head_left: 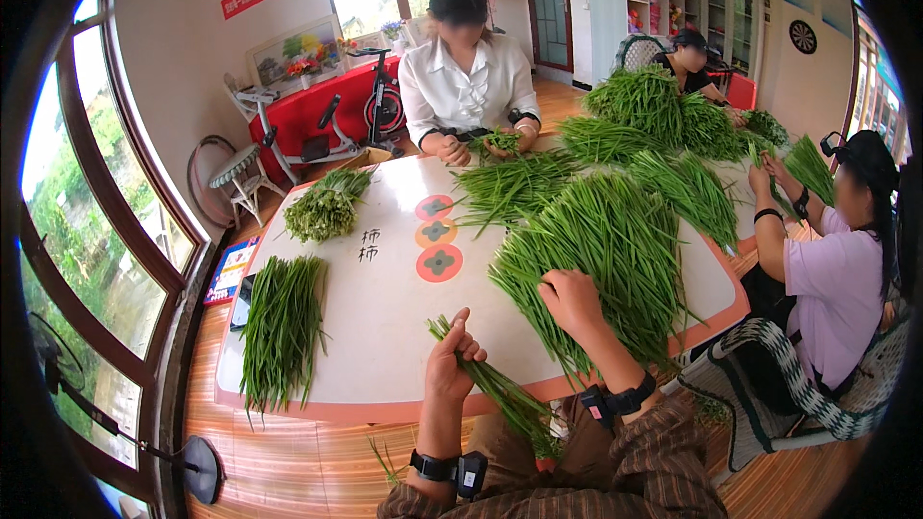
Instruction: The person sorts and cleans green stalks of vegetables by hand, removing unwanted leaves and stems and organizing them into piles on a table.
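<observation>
Two hands at a white table [375,365] heaped with long green stalks. At lower centre of the frame, the left hand [450,360] is closed around a slim bundle [510,404], its thumb upright against the short upper ends; the rest slopes down past the table's edge, over the lap. Right of centre, the right hand [572,303], fingers curled, rests at the large pile [615,231]; from where I stand I cannot tell whether it pinches a stalk.

Probable points of failure: (a) the bundle is gripped near one end only, so a slackened thumb could let the inner stalks slide out towards the floor [317,466], where a few stray stalks [386,461] lie at lower centre. (b) The stalks in the large pile cross one another; a hasty pull could draw out neighbours or snap a thin one. (c) The right forearm lies across the pile's near end, close to the rim, and a careless sweep might drag stalks over. (d) At left, the tips of a separate sheaf [284,327] reach the rim; a knock could tip it off.
</observation>
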`<state>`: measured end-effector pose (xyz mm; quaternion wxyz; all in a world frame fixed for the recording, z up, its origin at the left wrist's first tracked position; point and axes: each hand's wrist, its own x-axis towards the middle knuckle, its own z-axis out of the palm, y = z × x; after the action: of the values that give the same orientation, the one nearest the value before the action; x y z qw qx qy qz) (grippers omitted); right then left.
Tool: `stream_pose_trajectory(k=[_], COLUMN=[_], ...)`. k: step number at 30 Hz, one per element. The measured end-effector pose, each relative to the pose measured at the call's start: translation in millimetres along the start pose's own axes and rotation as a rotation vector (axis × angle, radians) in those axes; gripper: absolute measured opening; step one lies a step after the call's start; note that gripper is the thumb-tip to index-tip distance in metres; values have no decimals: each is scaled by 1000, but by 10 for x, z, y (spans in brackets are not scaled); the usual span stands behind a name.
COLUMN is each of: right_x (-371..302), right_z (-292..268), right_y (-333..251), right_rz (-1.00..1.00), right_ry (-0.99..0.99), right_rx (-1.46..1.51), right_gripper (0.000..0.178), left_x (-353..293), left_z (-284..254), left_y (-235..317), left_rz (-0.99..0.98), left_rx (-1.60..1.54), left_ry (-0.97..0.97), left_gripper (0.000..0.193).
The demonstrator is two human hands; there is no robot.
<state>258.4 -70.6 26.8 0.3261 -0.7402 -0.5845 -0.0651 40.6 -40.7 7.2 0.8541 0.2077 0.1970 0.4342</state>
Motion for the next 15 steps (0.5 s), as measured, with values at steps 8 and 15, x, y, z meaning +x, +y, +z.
stream_pose_trajectory(k=[8,15], right_x=[-350,-542], right_z=[-240,-175], right_y=[-344,-479], right_rz=[-195,-267], right_ry=[-3,-62], right_rx=[265,352], right_gripper=[11,11], left_x=[57,18], left_z=[164,251], left_y=[-106,-73], left_rz=[-29,74], left_rx=[56,174], left_ry=[-64,-56], left_gripper=[45,39])
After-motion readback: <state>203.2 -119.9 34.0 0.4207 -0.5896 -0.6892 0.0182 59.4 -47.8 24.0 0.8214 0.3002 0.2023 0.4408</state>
